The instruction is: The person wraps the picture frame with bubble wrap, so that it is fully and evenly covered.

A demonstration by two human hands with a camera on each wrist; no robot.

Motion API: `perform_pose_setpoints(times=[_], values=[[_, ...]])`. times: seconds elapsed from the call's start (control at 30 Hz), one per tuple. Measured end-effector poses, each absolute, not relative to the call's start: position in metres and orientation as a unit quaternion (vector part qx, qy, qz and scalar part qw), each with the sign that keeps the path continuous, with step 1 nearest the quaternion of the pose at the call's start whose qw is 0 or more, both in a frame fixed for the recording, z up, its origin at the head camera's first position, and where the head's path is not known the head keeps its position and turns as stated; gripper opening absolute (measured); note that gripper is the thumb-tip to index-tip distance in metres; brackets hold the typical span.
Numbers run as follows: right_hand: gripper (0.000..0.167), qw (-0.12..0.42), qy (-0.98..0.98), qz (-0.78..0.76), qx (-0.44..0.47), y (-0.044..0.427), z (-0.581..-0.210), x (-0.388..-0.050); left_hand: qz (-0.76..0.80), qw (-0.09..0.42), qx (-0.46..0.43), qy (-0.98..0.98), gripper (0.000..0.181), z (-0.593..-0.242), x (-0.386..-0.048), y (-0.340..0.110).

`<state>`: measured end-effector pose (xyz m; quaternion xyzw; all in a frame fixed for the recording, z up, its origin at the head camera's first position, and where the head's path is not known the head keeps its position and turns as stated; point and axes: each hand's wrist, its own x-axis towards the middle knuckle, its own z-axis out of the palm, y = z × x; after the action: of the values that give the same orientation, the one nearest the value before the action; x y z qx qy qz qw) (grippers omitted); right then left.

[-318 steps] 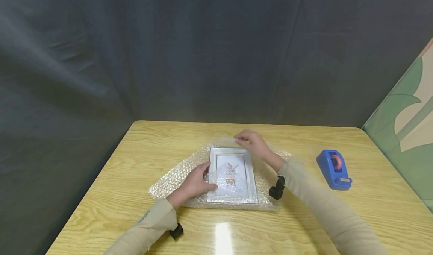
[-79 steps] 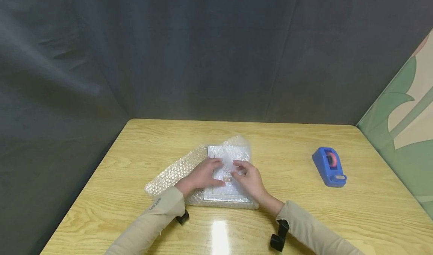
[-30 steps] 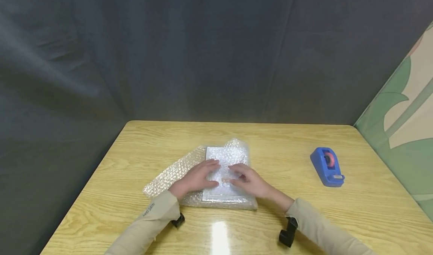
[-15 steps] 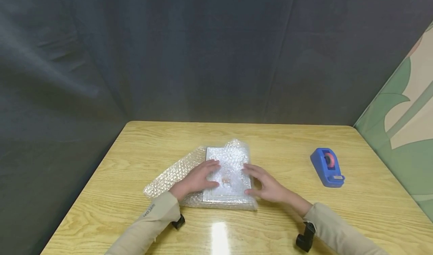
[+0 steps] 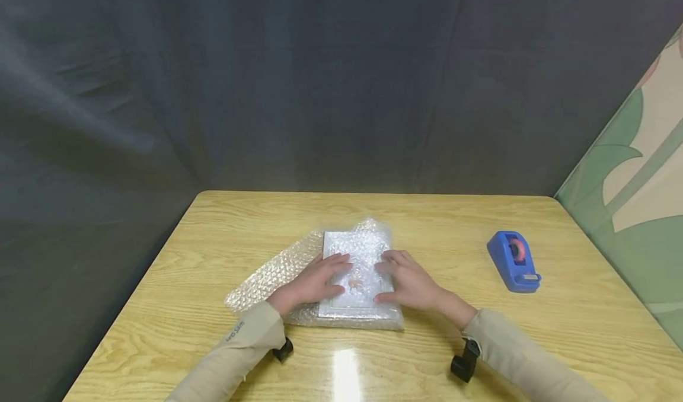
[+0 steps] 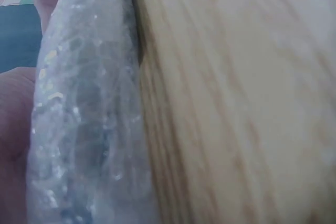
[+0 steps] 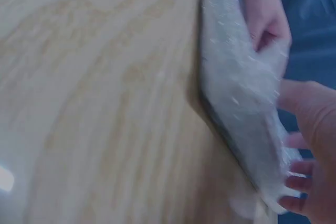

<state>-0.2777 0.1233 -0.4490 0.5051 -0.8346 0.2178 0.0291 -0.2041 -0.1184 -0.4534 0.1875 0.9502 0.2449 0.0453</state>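
Observation:
A picture frame lies flat on the table, its print only faintly visible under a layer of bubble wrap. My left hand rests on the left part of the covered frame, fingers spread and thumb toward me. At the right edge, my right hand touches the wrap with parted, slightly bent fingers. In the right wrist view, the fingers of my right hand lie along the wrap's edge. The left wrist view shows the wrap close up beside my left hand.
A loose flap of bubble wrap extends left of the frame. A blue tape dispenser with a pink roll stands at the right of the wooden table. Dark cloth hangs behind, and a patterned panel stands at right.
Since the oldest frame, the right side of the bubble wrap has been folded over the picture frame. In the last second my right hand moved out to the right edge, then slightly back in.

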Motion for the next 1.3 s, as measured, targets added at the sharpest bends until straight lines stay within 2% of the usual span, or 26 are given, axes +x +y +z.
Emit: perform_pose_setpoints(times=[0.17,0.37,0.8,1.07,1.3], values=[[0.086,0.059,-0.828,0.22,0.512,0.11,-0.454,-0.282,0.25,0.041,0.188,0.949,0.053,-0.456,-0.206,-0.121],[0.084,0.065,-0.822,0.212,0.525,0.102,-0.463,-0.293,0.261,0.035,0.192,0.945,0.052,-0.457,-0.207,-0.12],[0.075,0.006,-0.84,0.197,0.506,0.098,-0.468,-0.295,0.243,-0.009,0.194,0.95,0.051,-0.456,-0.204,-0.123],[0.073,0.008,-0.84,0.202,0.504,0.099,-0.469,-0.294,0.292,-0.036,0.146,0.944,0.055,-0.442,-0.191,-0.14],[0.074,0.005,-0.842,0.195,0.502,0.1,-0.47,-0.294,0.344,-0.052,0.075,0.935,0.058,-0.433,-0.172,-0.181]])
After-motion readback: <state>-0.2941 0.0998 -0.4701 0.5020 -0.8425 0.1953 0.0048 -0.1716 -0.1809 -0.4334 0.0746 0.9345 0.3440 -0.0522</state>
